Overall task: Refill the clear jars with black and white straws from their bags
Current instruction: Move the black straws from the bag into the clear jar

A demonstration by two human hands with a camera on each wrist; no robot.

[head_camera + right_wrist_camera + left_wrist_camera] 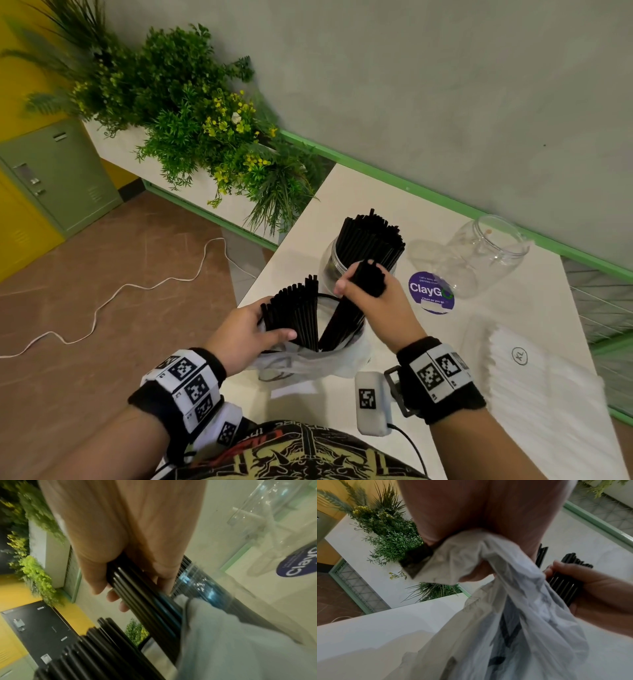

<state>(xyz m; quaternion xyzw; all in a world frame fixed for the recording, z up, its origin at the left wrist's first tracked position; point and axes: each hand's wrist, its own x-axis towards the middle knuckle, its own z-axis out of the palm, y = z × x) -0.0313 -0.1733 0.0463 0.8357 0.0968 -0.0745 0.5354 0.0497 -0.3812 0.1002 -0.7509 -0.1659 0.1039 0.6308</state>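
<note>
The black half of the job is well under way; the white half looks untouched. One jar [346,263] stands upright on the table [342,202], and a thick sheaf of black straws [371,240] already pokes out of its mouth.

The right hand [370,294] is clamped around another bundle [346,315] of black straws, its lower ends still inside the bag [308,359], so this handful is, I judge, partway out and bound for that jar. The left hand [253,332] grips the bag's rim together with the black straws that remain [294,311] in it; the left wrist view shows the plastic bunched in its fingers [476,573]. Those remaining straws still need moving, if the jar has room.

The second jar [479,257] lies on its side near the wall, beyond the purple sticker [430,291], and seems nearly empty. A white bundle [534,387], likely the bagged white straws, lies on the table to the right, well apart from both hands. Left to do: finish the black straws, stand the second jar up, and fill it with white ones.
</note>
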